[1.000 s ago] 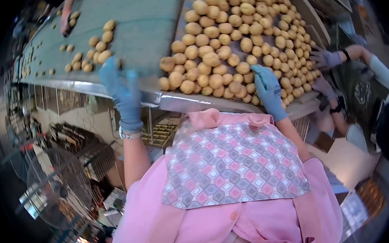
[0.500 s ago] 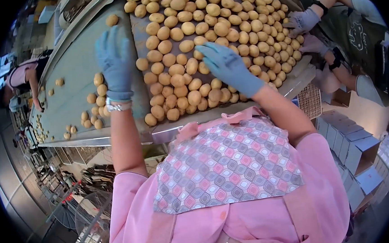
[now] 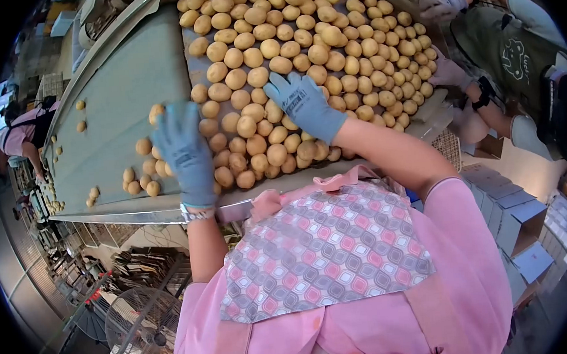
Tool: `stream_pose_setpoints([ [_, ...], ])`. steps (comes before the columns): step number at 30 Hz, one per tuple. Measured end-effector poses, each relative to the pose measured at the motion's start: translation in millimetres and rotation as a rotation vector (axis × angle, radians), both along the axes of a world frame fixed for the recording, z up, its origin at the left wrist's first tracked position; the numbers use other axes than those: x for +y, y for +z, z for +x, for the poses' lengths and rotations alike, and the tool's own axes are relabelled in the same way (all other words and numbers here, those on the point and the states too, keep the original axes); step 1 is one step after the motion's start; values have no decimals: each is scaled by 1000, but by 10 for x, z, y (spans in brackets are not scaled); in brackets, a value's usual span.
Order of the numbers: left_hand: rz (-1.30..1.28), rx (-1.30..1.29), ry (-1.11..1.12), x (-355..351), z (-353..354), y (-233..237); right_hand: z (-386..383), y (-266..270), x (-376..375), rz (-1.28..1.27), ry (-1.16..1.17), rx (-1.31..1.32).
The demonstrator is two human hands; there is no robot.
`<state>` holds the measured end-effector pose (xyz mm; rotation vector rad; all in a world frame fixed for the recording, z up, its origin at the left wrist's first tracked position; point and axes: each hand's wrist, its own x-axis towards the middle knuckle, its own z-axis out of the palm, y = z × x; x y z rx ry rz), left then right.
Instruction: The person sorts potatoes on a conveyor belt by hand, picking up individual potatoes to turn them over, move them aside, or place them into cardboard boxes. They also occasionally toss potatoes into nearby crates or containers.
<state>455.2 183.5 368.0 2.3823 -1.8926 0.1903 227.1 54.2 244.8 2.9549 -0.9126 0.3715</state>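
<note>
My left hand [image 3: 184, 154], in a blue-grey work glove, is over the edge where the green belt [image 3: 138, 75] meets the tray full of potatoes. Its fingers are spread, slightly blurred, with potatoes [image 3: 143, 146] close on both sides and nothing visibly gripped. Gloved alike, my right hand [image 3: 308, 106] lies palm down on the heap of potatoes [image 3: 257, 127], fingers stretched out and pointing up and left. Any potato under its palm is hidden. Round yellow-brown potatoes cover the sloping tray around it.
At the right, a co-worker in a dark apron [image 3: 518, 49] has one gloved hand [image 3: 442, 3] above the tray rim and another by the potatoes. Another person [image 3: 27, 132] stands at the belt's far left. Cardboard boxes [image 3: 523, 213] and a fan [image 3: 151, 331] stand below.
My left hand has come down toward me, beside the belt's loose potatoes. My right hand has shifted left over the heap. One hand of the right-hand co-worker has lifted off the potatoes.
</note>
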Motion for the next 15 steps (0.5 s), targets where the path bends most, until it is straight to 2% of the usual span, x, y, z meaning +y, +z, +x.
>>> stream_pose_setpoints([
  [2,-230,111,40,69,140,43,12,22,-122,119,64,-12],
  [3,-347,169,56,77,173,58,-57,46,-135,196,92,-104],
  [4,-371,390,72,145,68,149,-153,88,-158,265,119,-195],
  [6,-297,227,46,400,-147,145,-348,152,-354,389,192,-379],
  [7,-240,143,35,535,-204,108,-445,432,-585,235,299,-142],
  [8,-248,206,41,633,-222,67,-370,621,-875,51,182,55],
  [9,-255,269,46,710,-224,20,-489,423,-1531,-64,272,-302],
  [10,-264,335,53,750,-230,-4,-539,1011,-1955,-320,278,-606],
  [11,-284,344,77,766,-245,2,-782,820,-2443,-398,-153,-298],
  [12,-309,350,103,752,-251,8,-838,1043,-2637,-478,-499,160],
  [13,-345,353,129,708,-242,9,-785,1320,-2713,-473,-601,-163],
  [14,-341,344,136,701,-238,-3,-683,1119,-2660,-561,-398,-371],
  [15,-349,343,132,688,-232,9,-553,1107,-2325,-480,-250,-345],
])
